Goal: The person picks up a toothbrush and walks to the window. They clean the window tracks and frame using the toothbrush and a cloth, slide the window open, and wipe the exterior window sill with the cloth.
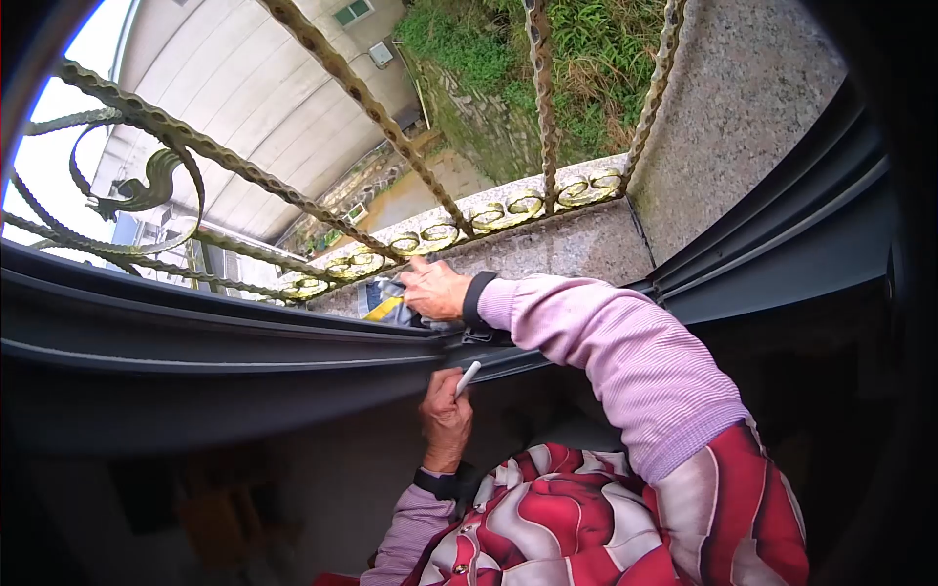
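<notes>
My left hand (447,422) is closed around a short white rod (468,378) with a rounded end, just inside the window frame. What the rod belongs to, if anything, is hidden by the fingers. My right hand (439,291) reaches out over the frame to the outer stone sill (576,244). Bunched under its fingers is a grey cloth (391,307) with yellow and blue parts, lying on the sill close to the foot of the metal railing (440,232). The fingertips are partly blurred against the cloth.
Dark window tracks (244,352) run between me and the sill. Twisted railing bars (381,127) rise beyond it, with scrollwork at left. A speckled stone wall (743,127) closes off the right. Outside, far below, are a pale building (234,107) and greenery (606,59).
</notes>
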Demonstrator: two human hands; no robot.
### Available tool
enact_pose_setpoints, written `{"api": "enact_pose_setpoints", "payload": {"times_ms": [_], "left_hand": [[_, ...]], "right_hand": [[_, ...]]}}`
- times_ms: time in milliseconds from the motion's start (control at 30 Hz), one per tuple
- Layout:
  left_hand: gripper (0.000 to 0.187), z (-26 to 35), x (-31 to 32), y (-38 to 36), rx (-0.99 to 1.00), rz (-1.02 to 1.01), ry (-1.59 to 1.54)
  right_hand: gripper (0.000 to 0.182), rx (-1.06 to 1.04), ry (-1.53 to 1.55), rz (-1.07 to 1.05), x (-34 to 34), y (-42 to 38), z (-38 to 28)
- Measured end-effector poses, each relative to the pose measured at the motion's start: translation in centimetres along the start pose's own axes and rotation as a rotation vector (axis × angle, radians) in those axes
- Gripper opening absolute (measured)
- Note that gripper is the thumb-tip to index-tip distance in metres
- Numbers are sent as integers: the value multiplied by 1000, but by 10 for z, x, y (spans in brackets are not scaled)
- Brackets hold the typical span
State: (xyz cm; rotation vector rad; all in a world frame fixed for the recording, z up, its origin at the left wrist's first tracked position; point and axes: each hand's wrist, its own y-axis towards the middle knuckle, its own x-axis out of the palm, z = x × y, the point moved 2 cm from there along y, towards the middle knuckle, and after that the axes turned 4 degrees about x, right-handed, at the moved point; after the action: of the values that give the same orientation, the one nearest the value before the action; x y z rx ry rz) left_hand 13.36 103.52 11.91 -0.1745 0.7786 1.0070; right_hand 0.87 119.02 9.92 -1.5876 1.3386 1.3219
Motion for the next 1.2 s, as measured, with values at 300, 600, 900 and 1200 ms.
{"api": "enact_pose_setpoints", "payload": {"times_ms": [300, 600, 900, 1200], "left_hand": [[15, -5, -2, -2, 57, 3, -39], [11, -2, -1, 0, 63, 11, -15], [14, -1, -3, 0, 31, -4, -55], [13, -7, 1, -3, 74, 54, -55]], "right_hand": [[11, 647, -594, 104, -9, -135, 102], [30, 390, -101, 1, -55, -113, 47], [37, 249, -288, 145, -33, -101, 36], [13, 518, -544, 97, -64, -153, 82]]}}
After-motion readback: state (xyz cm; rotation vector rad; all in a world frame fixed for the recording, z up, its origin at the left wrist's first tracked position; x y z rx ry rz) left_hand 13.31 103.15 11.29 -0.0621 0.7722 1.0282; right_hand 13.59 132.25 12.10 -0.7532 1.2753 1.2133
